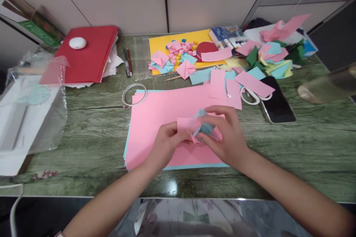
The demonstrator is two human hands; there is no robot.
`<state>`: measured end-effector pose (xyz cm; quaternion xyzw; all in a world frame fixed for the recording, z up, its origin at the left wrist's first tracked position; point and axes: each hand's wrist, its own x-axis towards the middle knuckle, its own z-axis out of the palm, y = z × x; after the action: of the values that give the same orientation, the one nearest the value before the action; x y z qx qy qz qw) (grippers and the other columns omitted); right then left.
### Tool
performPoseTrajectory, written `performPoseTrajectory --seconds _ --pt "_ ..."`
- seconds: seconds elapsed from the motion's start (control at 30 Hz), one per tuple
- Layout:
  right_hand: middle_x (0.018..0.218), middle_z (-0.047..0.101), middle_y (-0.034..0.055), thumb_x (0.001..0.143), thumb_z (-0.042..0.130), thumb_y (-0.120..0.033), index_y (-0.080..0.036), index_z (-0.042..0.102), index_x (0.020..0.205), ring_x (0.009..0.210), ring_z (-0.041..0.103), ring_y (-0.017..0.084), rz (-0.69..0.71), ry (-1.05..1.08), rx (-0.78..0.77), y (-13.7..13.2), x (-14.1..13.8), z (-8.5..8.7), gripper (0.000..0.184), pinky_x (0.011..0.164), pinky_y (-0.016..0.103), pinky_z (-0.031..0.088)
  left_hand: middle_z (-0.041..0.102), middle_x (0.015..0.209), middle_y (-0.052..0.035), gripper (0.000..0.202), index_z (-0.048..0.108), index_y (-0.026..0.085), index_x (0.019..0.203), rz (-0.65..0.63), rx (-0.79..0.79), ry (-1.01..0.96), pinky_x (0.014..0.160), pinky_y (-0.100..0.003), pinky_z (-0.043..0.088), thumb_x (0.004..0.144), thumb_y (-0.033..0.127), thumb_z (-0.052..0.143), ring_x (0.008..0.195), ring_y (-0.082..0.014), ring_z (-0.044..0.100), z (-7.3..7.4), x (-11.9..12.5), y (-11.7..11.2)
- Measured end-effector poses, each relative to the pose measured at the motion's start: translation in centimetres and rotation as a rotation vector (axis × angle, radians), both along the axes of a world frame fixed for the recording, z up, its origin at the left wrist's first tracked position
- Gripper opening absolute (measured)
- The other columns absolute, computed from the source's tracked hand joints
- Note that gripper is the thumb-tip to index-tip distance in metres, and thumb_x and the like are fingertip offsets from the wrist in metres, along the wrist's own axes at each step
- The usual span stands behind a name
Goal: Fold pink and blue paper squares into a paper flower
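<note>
Both hands are over a stack of pink paper sheets (pixel 158 118) with light blue sheets under it. My left hand (pixel 168 140) is closed, pinching a pink paper strip (pixel 185 123) between thumb and fingers. My right hand (pixel 228 135) has its fingers wrapped round a blue and pink folded paper piece (pixel 205 127), which touches the strip's right end. The fingers partly hide that piece, and motion blurs it a little. Loose pink paper rectangles (pixel 217 83) lie at the upper right of the stack, and a roll of tape (pixel 134 94) rests on its upper left corner.
White-handled scissors (pixel 250 96) and a black phone (pixel 278 102) lie to the right, near a bottle (pixel 325 85). Folded paper pieces and small beads sit on a yellow sheet (pixel 155 44) at the back. A red folder (pixel 91 55) and plastic-wrapped papers (pixel 16 118) are left.
</note>
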<state>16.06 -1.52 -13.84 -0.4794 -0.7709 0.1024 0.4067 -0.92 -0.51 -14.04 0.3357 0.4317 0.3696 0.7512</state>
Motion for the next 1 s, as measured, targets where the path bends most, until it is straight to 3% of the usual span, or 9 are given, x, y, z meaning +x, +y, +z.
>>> performPoseTrajectory --seconds 0.07,0.1,0.2,0.27,0.53,0.73,0.87,1.0 --pt "0.113 0.048 0.0087 0.071 0.069 -0.027 -0.024 0.040 0.121 0.103 0.048 0.022 -0.048 0.214 -0.194 0.1 0.1 0.0 0.058 0.082 0.037 0.043 0.066 0.062 -0.0008 0.009 0.071 0.015 0.077 0.021 0.008 -0.016 0.061 -0.023 0.049 0.073 0.019 0.065 0.059 -0.0111 0.059 0.0 0.1 0.0" --pt "0.111 0.049 0.0082 0.070 0.069 -0.029 -0.024 0.038 0.123 0.100 0.050 0.022 -0.059 0.305 -0.313 0.2 0.1 0.1 0.061 0.079 0.036 0.045 0.067 0.063 -0.0013 0.010 0.071 0.014 0.079 0.030 0.014 -0.033 0.063 -0.024 0.049 0.074 0.019 0.064 0.061 -0.0120 0.060 0.0 0.1 0.0" --pt "0.094 0.055 0.0032 0.075 0.064 -0.031 -0.023 0.054 0.100 0.084 0.053 0.018 0.017 0.387 -0.646 0.2 0.1 0.3 0.029 0.070 0.032 0.045 0.068 0.068 -0.0018 0.010 0.071 0.015 0.080 0.054 0.034 -0.102 0.064 -0.025 0.049 0.076 0.018 0.062 0.065 -0.0131 0.061 -0.2 0.2 -0.1" --pt "0.085 0.057 0.0013 0.078 0.059 -0.031 -0.022 0.058 0.084 0.079 0.052 0.017 0.067 0.362 -0.752 0.2 -0.1 0.4 0.011 0.070 0.031 0.043 0.068 0.069 -0.0016 0.010 0.071 0.016 0.081 0.062 0.037 -0.138 0.064 -0.024 0.049 0.077 0.017 0.061 0.066 -0.0125 0.061 -0.4 0.3 -0.1" --pt "0.080 0.055 0.0002 0.079 0.057 -0.030 -0.020 0.054 0.073 0.084 0.051 0.018 0.074 0.441 -0.800 0.2 -0.3 0.1 0.012 0.076 0.032 0.040 0.066 0.065 -0.0001 0.007 0.070 0.015 0.074 0.067 0.013 -0.129 0.058 -0.019 0.048 0.075 0.018 0.064 0.060 -0.0092 0.059 -0.4 0.2 -0.2" --pt "0.088 0.058 0.0016 0.075 0.062 -0.039 -0.021 0.054 0.098 0.081 0.053 0.017 0.247 0.580 -0.964 0.5 0.2 1.4 0.030 0.072 0.031 0.042 0.066 0.065 0.0002 0.008 0.070 0.015 0.073 0.078 0.085 -0.048 0.063 -0.025 0.052 0.075 0.020 0.064 0.064 -0.0122 0.061 -0.3 0.2 0.0" --pt "0.084 0.059 0.0015 0.078 0.060 -0.040 -0.021 0.054 0.091 0.081 0.053 0.017 0.161 0.657 -0.889 0.1 -0.3 1.1 0.024 0.075 0.032 0.043 0.067 0.068 -0.0008 0.008 0.069 0.015 0.075 0.080 0.140 0.003 0.067 -0.030 0.054 0.076 0.021 0.064 0.066 -0.0143 0.062 -0.5 0.3 -0.2" --pt "0.078 0.058 0.0006 0.078 0.061 -0.032 -0.021 0.055 0.084 0.078 0.054 0.017 0.078 0.640 -0.804 -0.2 -0.7 0.7 0.014 0.077 0.031 0.043 0.068 0.068 -0.0012 0.009 0.069 0.015 0.074 0.094 0.142 -0.027 0.068 -0.032 0.055 0.076 0.022 0.063 0.065 -0.0147 0.063 -0.7 0.3 -0.2"
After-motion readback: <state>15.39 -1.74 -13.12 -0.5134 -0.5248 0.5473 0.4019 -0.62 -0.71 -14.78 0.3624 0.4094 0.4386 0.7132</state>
